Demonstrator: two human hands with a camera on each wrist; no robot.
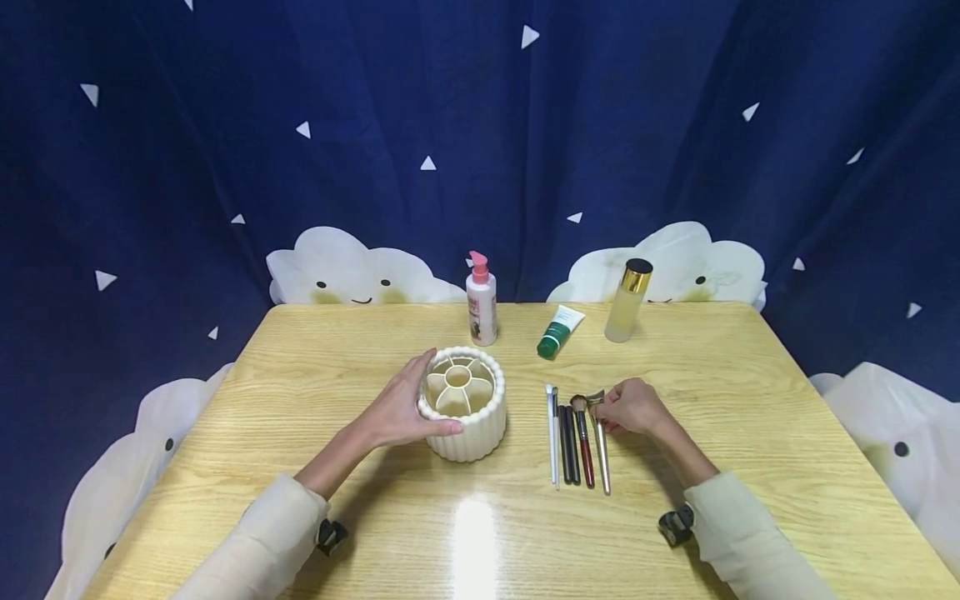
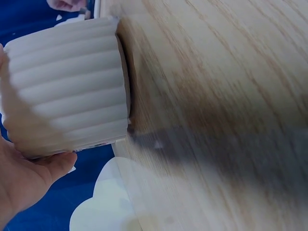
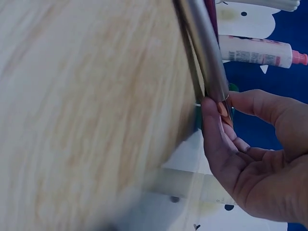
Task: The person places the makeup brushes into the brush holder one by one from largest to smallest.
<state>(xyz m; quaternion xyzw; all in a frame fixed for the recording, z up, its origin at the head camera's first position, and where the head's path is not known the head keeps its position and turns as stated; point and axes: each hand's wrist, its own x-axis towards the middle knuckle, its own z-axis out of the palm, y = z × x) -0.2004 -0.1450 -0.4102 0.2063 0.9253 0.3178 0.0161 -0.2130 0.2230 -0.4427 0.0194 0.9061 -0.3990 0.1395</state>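
Left hand [image 1: 401, 408] grips holder [image 1: 463, 414]; right hand [image 1: 632, 406] seemingly pinches brush [image 1: 600, 442].

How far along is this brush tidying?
Barely begun: the white ribbed organizer shows no brushes inside. The left hand steadies it; the right hand pinches the silver-handled brush at its head. The other brushes lie on the table.

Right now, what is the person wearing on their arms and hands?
Both arms wear long, pale cream sleeves that stop short of the wrists. A small black clip-like device sits at each cuff, one by the left sleeve and one by the right sleeve. The left hand and right hand are bare, with no gloves.
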